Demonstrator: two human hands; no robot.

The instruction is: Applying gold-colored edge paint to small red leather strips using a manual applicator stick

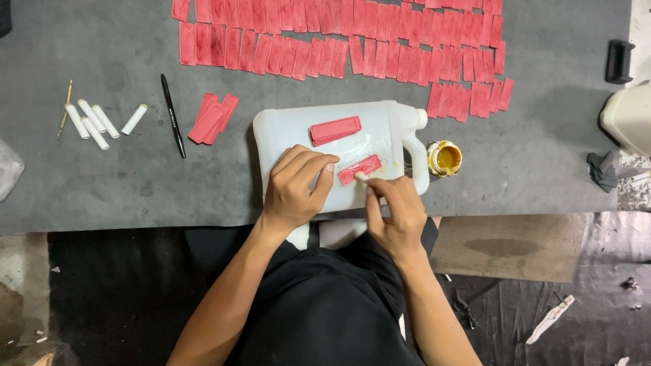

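Note:
A white plastic jug (298, 132) lies flat on a grey mat and serves as a work surface. On it rests a red strip (359, 169). My left hand (296, 184) presses on the jug, its index fingertip touching the strip's left end. My right hand (395, 210) grips a small white stick (361, 177) whose tip touches the strip. A short stack of red strips (335, 129) lies higher up on the jug. A small open jar of yellow paste (444, 158) stands just right of the jug's handle.
Rows of several red strips (339, 41) cover the far part of the grey mat (108, 176). A loose pile of red strips (211, 119), a black pen (172, 115) and white tubes (95, 122) lie to the left. A white container (627, 115) stands at the right edge.

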